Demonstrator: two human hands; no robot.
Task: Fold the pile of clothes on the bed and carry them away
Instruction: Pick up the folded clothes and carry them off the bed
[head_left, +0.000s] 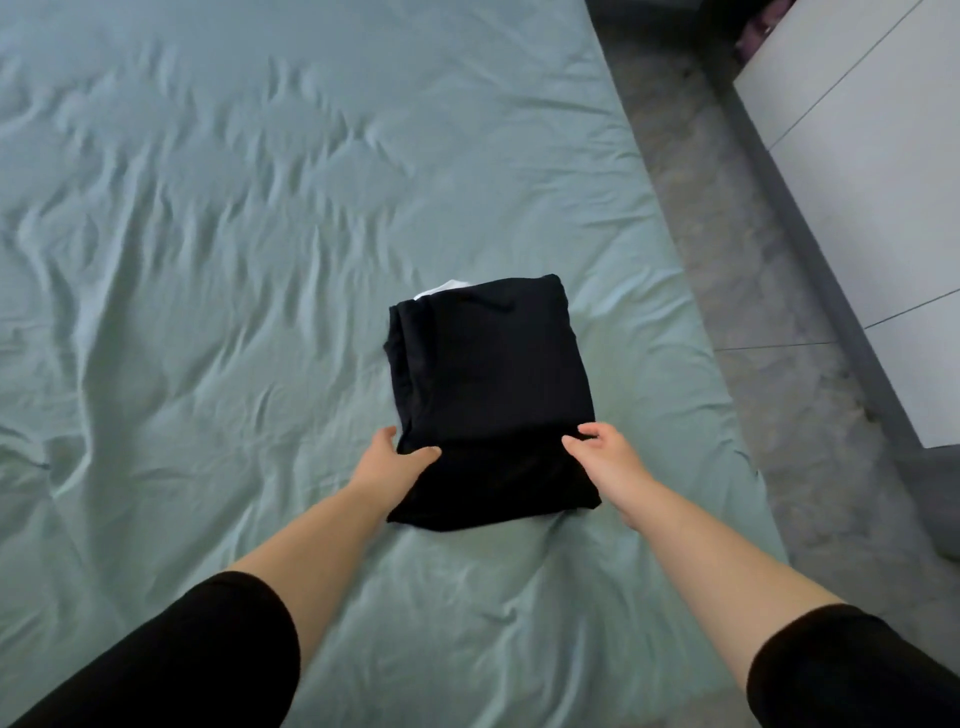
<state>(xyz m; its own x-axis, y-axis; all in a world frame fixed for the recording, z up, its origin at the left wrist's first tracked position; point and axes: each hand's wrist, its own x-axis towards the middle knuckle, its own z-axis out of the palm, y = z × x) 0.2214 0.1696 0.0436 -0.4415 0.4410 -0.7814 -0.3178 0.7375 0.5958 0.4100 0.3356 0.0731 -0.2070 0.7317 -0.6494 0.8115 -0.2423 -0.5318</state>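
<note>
Holding the black pile (488, 374) by its near end, the two hands sit one on each side of it. The left hand (397, 460) pinches the left corner of the top layer, with the thumb on top of the cloth. The right hand (608, 454) has its fingers curled on the right corner, and it looks like it pinches the edge too.

The pile lies on the green bed (208, 260), straight ahead of the hands. Its long side runs away from the person, so the far end is the hard part to reach. Both hands are about as close to the pile as each other. A lower black layer sticks out toward the person, just under the hands.

A bit of white cloth (447, 287) peeks out at the far end of the pile, underneath the black.

I think the folding is nearly done and the lift comes next. To pick it up, the hands may need to slide under the whole pile, or the bottom layers could slip out. The floor (727, 208) is off to the right of the pile.
</note>
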